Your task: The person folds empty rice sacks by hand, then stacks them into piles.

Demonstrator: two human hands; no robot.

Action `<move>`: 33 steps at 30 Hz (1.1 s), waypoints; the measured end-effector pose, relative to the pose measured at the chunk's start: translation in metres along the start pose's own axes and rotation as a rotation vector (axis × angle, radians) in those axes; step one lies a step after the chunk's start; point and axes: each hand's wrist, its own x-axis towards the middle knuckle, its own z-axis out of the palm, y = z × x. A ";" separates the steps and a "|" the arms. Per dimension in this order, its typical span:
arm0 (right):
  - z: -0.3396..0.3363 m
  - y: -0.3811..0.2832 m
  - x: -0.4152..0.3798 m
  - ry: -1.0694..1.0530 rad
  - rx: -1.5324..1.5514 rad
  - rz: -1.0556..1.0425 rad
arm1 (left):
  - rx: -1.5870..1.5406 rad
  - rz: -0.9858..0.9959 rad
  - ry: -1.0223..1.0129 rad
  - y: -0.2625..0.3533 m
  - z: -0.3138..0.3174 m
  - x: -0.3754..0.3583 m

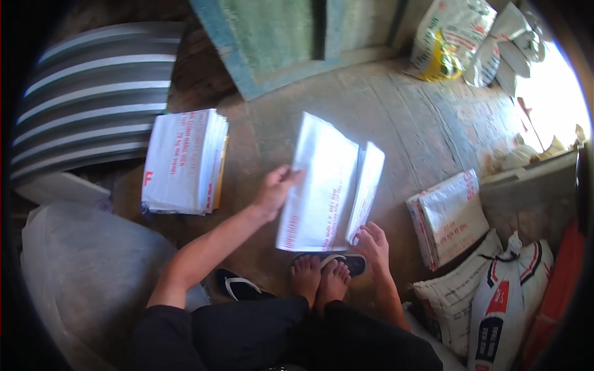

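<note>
A white sack with red print hangs between my two hands, its right part folded over as a narrow flap. My left hand grips the sack's left edge, thumb on its face. At the flap's lower corner is my right hand, its fingers bent against the edge. To the left stands a thick stack of folded white sacks with red print. Another stack of folded sacks lies on the right.
Corrugated sheet lies at the upper left, above a grey covered bulk. A blue-green door is at the top. Filled sacks stand at the upper right and lower right. A loose sandal lies near my feet.
</note>
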 end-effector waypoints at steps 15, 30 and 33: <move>-0.008 0.039 0.014 0.120 -1.187 -0.756 | 1.397 0.488 -0.273 -0.091 -0.080 -0.025; -0.002 0.045 0.040 0.117 -1.249 -0.734 | 0.552 0.539 0.729 -0.051 -0.146 0.002; -0.001 0.042 0.048 0.146 -1.243 -0.681 | 0.378 0.741 1.069 -0.017 -0.216 0.019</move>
